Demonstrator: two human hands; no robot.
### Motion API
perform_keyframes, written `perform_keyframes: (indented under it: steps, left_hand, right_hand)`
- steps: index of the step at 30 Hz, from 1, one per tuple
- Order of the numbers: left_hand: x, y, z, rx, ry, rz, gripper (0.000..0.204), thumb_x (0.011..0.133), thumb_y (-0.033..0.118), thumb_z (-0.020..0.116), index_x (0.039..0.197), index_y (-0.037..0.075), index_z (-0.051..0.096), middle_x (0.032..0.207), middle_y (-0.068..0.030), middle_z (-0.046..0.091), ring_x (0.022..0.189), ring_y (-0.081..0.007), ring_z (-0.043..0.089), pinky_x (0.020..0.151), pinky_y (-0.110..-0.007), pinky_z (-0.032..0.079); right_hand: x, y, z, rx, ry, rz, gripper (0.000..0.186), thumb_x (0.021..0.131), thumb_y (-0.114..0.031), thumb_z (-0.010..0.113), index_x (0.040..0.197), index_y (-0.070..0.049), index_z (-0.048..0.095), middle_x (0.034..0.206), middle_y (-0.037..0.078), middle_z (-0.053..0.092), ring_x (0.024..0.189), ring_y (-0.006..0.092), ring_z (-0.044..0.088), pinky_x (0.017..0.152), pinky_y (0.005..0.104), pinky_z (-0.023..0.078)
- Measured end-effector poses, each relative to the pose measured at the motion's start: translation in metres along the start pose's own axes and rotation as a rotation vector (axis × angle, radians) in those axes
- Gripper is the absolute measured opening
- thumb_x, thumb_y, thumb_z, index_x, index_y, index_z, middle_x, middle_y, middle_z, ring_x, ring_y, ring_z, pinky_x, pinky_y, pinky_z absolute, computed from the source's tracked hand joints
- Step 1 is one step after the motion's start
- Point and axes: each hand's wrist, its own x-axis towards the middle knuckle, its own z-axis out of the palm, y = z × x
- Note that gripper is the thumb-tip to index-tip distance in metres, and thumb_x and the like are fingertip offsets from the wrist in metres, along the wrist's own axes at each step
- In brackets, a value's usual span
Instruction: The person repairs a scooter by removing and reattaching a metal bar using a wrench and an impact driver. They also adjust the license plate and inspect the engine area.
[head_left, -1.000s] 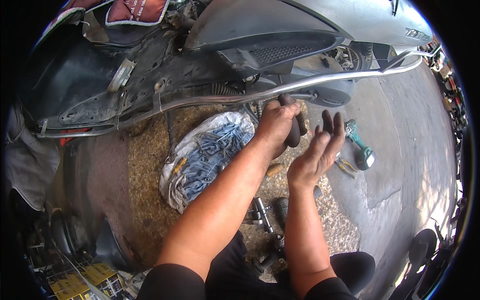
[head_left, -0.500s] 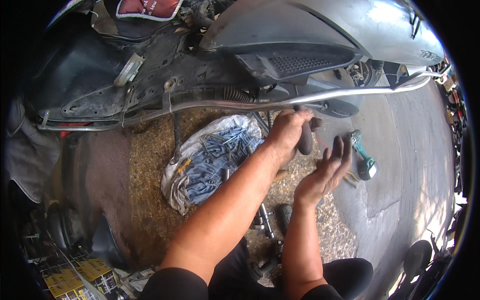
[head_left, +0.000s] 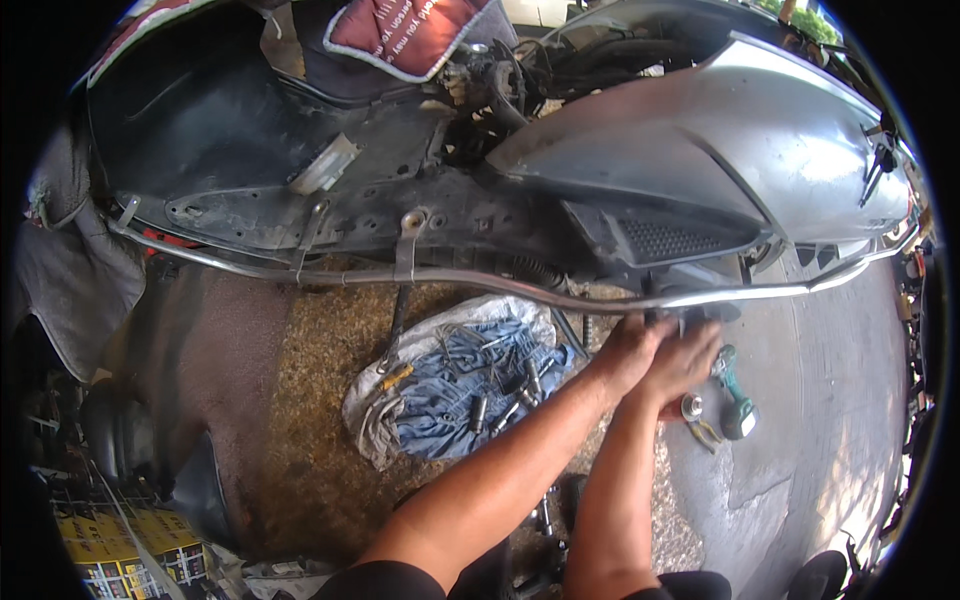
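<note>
Both my hands are together under the chrome rail (head_left: pixel 500 285) of a grey scooter (head_left: pixel 610 150), at its low right part. The fingers of my left hand (head_left: pixel 634 348) are curled in toward a dark part, which I cannot make out. Right beside it, my right hand (head_left: pixel 684 360) is closed too, its back toward me and its fingertips hidden. The dark shape between the hands is blurred and mostly covered. Nearest to my right hand lie a small red can with a metal top (head_left: pixel 691 406) and a teal cordless power tool (head_left: pixel 735 393).
A dirty white sack with blue cloth (head_left: pixel 440 425) lies on the pebbled ground, with several sockets and metal tools on it. Yellow-handled pliers (head_left: pixel 704 434) are near the can. More tools lie below my forearms. Yellow boxes (head_left: pixel 130 550) stand at the lower left.
My right hand, open and apart before, has moved up against my left hand and closed. The dark rounded piece in my left hand is now mostly hidden. The view has shifted.
</note>
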Motion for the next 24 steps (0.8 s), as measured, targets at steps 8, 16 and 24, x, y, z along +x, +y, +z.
perform_keyframes:
  steps: [8, 16, 24]
  left_hand:
    - [0.000, -0.003, -0.009, -0.385, 0.216, -0.090, 0.040, 0.087, 0.041, 0.061, 0.116, 0.014, 0.059, 0.111, 0.0003, 0.059, 0.106, -0.0148, 0.051, 0.090, -0.036, 0.039]
    - [0.013, -0.011, -0.019, -0.374, 0.372, 0.062, 0.018, 0.088, 0.018, 0.063, 0.101, 0.005, 0.064, 0.095, -0.0013, 0.062, 0.093, -0.0130, 0.056, 0.088, -0.030, 0.042]
    - [0.018, -0.020, -0.024, -0.231, 0.328, 0.159, 0.018, 0.088, 0.013, 0.062, 0.103, 0.003, 0.063, 0.095, -0.0021, 0.063, 0.089, -0.0120, 0.057, 0.081, -0.029, 0.046]
  right_hand:
    - [0.016, 0.039, 0.015, 0.518, -0.253, 0.014, 0.053, 0.101, -0.042, 0.040, 0.126, 0.005, 0.042, 0.125, 0.022, 0.053, 0.112, 0.0309, 0.057, 0.092, 0.0405, 0.048]
    - [0.024, 0.022, 0.021, 0.467, -0.320, 0.109, 0.051, 0.101, -0.044, 0.043, 0.117, 0.003, 0.052, 0.111, 0.014, 0.059, 0.099, 0.0228, 0.061, 0.086, 0.0361, 0.051]
    - [0.038, 0.026, -0.007, 0.273, -0.639, 0.196, 0.045, 0.101, -0.041, 0.048, 0.107, 0.003, 0.058, 0.091, 0.010, 0.062, 0.079, 0.0156, 0.060, 0.069, 0.0299, 0.051]
